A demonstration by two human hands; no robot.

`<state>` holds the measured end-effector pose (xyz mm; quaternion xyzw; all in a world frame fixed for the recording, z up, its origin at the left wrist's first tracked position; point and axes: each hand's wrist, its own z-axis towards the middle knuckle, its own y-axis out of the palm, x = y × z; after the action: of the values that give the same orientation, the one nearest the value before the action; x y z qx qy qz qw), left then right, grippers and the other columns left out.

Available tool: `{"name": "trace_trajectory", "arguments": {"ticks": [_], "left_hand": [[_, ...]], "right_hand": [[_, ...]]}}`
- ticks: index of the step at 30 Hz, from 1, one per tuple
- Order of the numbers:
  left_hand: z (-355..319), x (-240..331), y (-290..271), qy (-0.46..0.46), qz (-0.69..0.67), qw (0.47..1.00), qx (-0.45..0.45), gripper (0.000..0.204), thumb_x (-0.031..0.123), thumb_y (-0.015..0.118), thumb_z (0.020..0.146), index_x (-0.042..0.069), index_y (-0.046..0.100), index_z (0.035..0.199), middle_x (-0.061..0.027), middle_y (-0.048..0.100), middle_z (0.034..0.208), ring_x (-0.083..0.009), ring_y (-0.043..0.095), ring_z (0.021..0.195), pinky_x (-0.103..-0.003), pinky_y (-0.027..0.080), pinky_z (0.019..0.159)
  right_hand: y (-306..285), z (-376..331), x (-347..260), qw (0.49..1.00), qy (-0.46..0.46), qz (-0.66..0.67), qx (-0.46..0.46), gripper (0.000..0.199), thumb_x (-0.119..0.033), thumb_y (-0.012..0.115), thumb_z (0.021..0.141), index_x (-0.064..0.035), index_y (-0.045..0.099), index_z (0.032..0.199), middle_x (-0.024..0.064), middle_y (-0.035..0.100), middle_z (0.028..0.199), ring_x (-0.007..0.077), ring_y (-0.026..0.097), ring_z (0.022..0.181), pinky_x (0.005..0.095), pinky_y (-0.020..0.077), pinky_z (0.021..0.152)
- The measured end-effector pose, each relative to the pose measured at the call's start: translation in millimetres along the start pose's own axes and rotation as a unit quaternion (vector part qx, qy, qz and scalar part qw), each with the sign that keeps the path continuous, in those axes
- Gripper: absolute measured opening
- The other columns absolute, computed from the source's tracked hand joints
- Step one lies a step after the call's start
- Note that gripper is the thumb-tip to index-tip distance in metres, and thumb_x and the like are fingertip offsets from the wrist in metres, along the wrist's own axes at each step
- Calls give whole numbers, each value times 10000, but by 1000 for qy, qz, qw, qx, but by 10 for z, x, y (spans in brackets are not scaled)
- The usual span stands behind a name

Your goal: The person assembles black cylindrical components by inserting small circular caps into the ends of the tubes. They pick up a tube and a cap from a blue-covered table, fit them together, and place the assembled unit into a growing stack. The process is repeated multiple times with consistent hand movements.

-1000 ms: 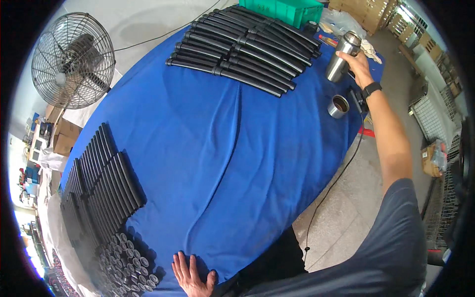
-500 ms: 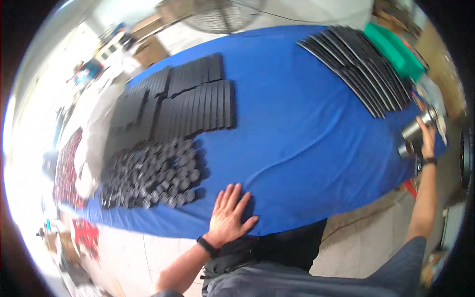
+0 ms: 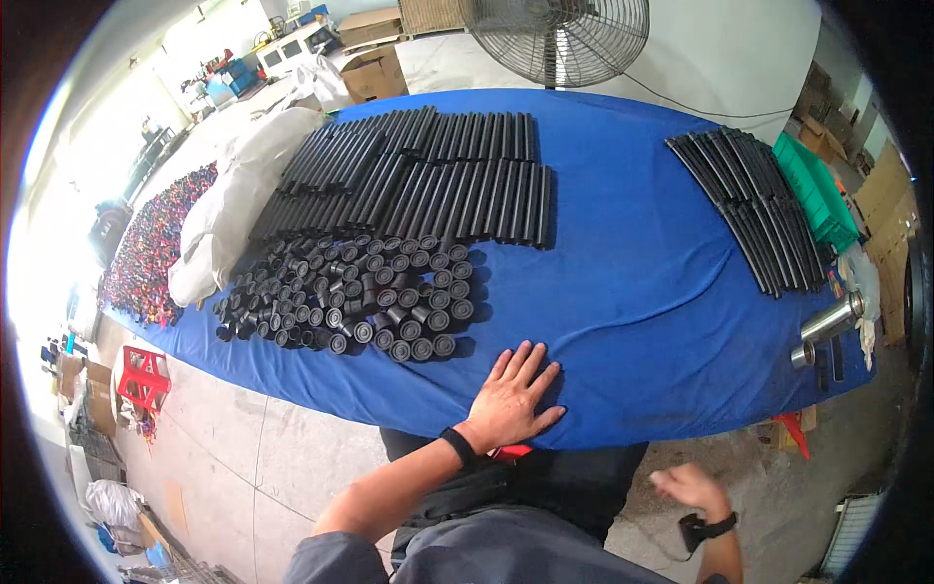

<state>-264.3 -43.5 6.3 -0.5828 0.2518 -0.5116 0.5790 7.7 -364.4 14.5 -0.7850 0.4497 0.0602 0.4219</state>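
Note:
My left hand lies flat on the blue cloth near the table's front edge, fingers spread, holding nothing. My right hand is off the table, below its front edge and right of my body; motion smears its fingers, and I see no object in it. Left of my left hand is a spread of round black caps. Behind them, long black tubes lie side by side in rows. At the right end rest a shiny metal cylinder and a shorter metal cup.
More black tubes fan out at the far right beside a green bin. A white sack and a heap of small multicoloured pieces cover the left end. A fan stands behind the table, and a red stool on the floor.
My right hand has left the metal cylinder at the table's right end and come back toward my body. My left hand still rests on the cloth. The view has shifted.

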Motion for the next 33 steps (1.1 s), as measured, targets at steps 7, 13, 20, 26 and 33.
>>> {"name": "trace_trajectory", "arguments": {"ticks": [7,13,20,26,33], "left_hand": [[-46,-38,-30,4,-12,1000,13,703,572,569,970,85,523,1474,-241,388,1586,-415,330,1495,-548,249,1231],[-69,-61,-37,13,-9,1000,23,710,581,553,974,85,520,1480,-239,395,1582,-412,332,1494,-546,249,1232],[-141,-73,-18,1,-10,1000,27,709,579,552,974,78,521,1474,-236,398,1580,-406,321,1499,-539,246,1235],[-68,-24,-43,4,-11,1000,20,710,578,558,971,85,516,1479,-226,385,1592,-402,322,1499,-542,247,1234],[-62,-14,-33,-1,7,1000,-6,726,598,539,972,92,508,1493,-216,376,1604,-403,304,1514,-540,233,1241]], "right_hand": [[1224,1217,993,775,65,626,51,878,-741,311,1016,-24,479,1494,113,562,1453,334,527,1323,486,440,1075],[1370,1172,715,788,58,613,3,851,-688,353,1031,-26,386,1564,141,439,1580,319,420,1441,453,352,1180],[960,502,-120,970,77,223,-50,923,-676,429,1005,29,297,1587,200,288,1664,346,256,1542,448,234,1240],[949,554,-93,986,34,-50,-157,1014,-702,387,998,127,222,1558,294,351,1597,392,357,1487,422,306,1210],[1015,267,-507,976,65,-140,-155,1363,-833,354,926,325,-206,1376,462,529,1323,475,584,1264,418,514,1035]]}}
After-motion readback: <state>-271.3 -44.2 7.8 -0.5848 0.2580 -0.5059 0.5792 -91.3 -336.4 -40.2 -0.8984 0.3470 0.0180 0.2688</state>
